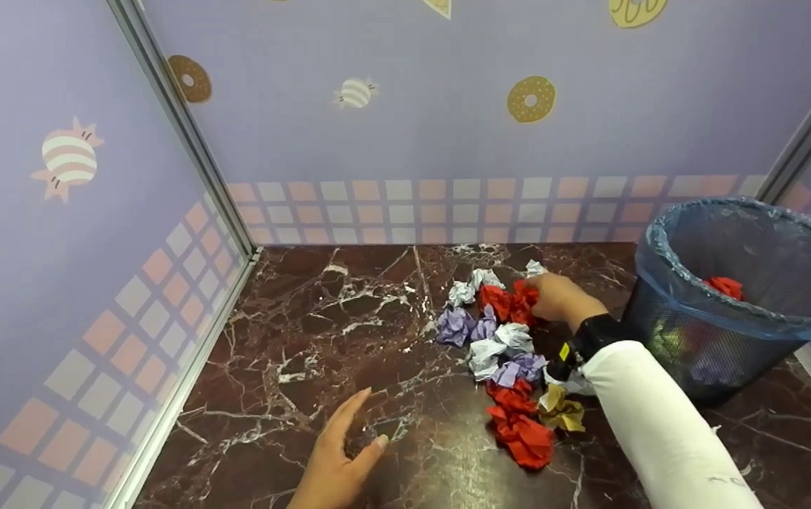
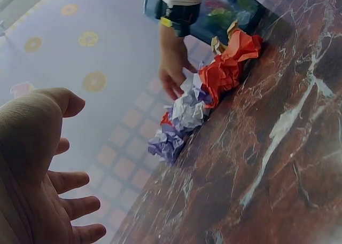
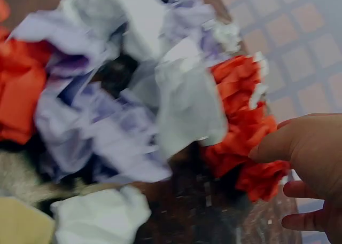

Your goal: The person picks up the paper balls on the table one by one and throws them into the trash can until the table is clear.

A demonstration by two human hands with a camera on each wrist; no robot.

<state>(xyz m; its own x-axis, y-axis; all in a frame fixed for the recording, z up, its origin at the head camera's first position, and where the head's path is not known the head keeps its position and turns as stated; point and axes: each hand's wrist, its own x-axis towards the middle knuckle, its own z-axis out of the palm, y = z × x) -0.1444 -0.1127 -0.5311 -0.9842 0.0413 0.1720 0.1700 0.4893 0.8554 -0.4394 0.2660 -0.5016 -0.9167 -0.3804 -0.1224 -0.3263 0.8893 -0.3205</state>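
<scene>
Nothing readable anywhere in these shots: no words, brand names, numbers or signs. The closest candidate is the little yellow tag (image 1: 564, 351) on the black wrist strap (image 1: 592, 338), and whatever is on it is too small to make out in either the head or left wrist view. The lilac wall (image 1: 405, 134) only carries printed doughnut and candy pictures plus a band of checks, with no lettering on them, and the mesh bin (image 1: 744, 297) with its blue liner shows no label.
</scene>
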